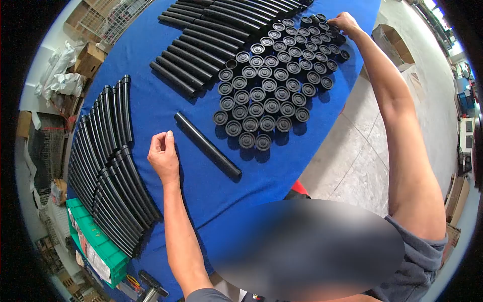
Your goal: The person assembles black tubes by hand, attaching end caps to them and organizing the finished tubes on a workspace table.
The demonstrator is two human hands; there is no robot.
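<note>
1 loose black tube [207, 146] on your bench [166, 111]. Left hand [165, 156] beside it, grip curled nearly closed, nothing visible held. Right hand [345, 23] beyond tube, reaching round pieces [271, 105]; grip's opening and hold unclear. Picking stage, apparently; a clean pinch calls for finger clearance.

Left hand [164, 151] near black tube [208, 146], right hand [344, 23] at black caps [271, 105], blue cloth [282, 168]

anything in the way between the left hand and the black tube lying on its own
Nothing visible: only bare blue cloth lies between the left hand and the lone black tube. The round black caps sit beyond the tube.
</note>
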